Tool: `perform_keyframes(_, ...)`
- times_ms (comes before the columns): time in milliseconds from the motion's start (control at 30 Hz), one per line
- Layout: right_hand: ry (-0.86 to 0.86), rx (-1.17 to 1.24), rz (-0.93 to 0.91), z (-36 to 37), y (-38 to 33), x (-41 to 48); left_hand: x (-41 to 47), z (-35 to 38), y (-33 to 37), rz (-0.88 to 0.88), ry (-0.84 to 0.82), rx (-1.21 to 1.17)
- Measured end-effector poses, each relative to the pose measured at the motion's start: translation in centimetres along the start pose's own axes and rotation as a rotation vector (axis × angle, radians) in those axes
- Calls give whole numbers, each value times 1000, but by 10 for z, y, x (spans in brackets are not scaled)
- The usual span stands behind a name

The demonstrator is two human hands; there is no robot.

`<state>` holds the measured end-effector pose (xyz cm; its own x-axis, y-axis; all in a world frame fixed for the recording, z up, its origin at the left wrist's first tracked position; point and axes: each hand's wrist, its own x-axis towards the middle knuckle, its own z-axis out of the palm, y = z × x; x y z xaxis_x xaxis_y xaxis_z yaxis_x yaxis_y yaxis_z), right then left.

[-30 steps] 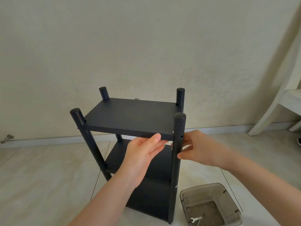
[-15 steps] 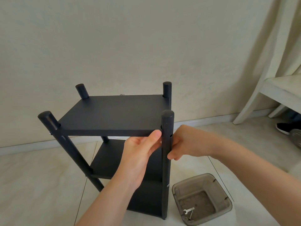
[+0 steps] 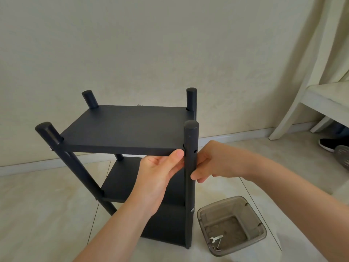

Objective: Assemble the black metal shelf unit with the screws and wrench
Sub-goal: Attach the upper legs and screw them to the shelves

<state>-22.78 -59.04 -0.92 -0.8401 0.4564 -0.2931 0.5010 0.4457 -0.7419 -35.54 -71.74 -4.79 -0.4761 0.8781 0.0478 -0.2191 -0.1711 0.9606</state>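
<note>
Left hand grips top shelf front edge; right hand pinches front-right post; wrench in grey tub.

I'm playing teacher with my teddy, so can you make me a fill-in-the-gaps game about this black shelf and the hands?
The shelf unit has ____ upright posts.
While the right hand grips a front post, the left hand holds the ____ shelf's front edge.
The clear container on the floor holds a small silver ____.
Missing words: four, top, wrench.
</note>
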Motion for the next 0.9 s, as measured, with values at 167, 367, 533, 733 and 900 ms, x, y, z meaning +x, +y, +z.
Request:
perform_keyframes(167, -5, 21, -15, 1, 4, -1, 3, 1, -2, -48, 68, 85)
perform_keyframes(367, -37, 33, -14, 3, 8, 0, 5, 3, -1, -17, 84, 56)
perform_keyframes(533, -44, -134, 71, -2, 25, 6, 6, 6, -1, -26, 114, 58)
perform_keyframes(733, -212, -278, 381, 23, 88, 45, 5, 5, -1, -17, 104, 30)
perform_keyframes(900, -153, -338, 514, 72, 147, 81, 4, 6, 2, -16, 83, 3)
